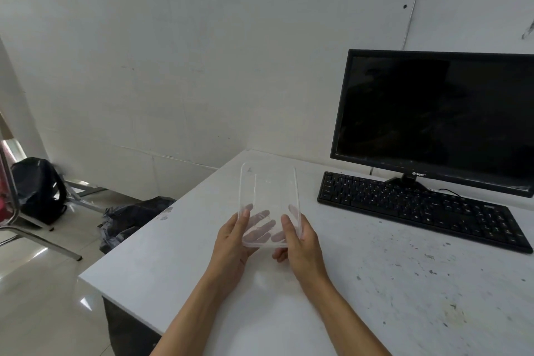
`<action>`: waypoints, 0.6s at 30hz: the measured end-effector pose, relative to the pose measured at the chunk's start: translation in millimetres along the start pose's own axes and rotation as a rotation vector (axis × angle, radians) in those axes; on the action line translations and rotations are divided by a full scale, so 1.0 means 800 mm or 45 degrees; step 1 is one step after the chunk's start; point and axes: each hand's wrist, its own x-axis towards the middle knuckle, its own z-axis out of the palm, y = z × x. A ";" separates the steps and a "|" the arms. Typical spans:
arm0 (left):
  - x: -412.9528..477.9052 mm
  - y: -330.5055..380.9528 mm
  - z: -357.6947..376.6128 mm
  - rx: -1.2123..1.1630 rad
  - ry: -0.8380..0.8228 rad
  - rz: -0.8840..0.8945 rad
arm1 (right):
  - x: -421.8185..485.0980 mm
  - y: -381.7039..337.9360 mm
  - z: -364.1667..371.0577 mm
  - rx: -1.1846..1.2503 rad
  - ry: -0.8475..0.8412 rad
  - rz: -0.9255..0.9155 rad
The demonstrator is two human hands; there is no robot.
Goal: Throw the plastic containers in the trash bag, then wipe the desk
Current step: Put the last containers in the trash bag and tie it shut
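While both hands hold it above desk: clear container lifted, long axis running away toward wall; left hand and right hand clamped on near end, thumbs on top; black trash bag on floor left of desk

Keyboard before monitor on desk; trash bag left.

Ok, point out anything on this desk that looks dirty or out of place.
The desk is speckled with dark scuffs and stains, thickest in front of the keyboard. Otherwise nothing stands out.
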 end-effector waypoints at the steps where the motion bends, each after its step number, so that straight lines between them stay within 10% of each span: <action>1: -0.001 0.000 0.000 -0.024 0.003 -0.003 | -0.001 0.000 -0.001 0.038 0.002 0.008; 8: 0.008 -0.001 -0.004 -0.167 0.072 -0.080 | 0.026 0.000 -0.007 0.259 -0.069 0.140; 18: 0.082 0.106 -0.129 0.441 0.173 -0.014 | 0.166 -0.032 0.109 0.004 -0.558 0.180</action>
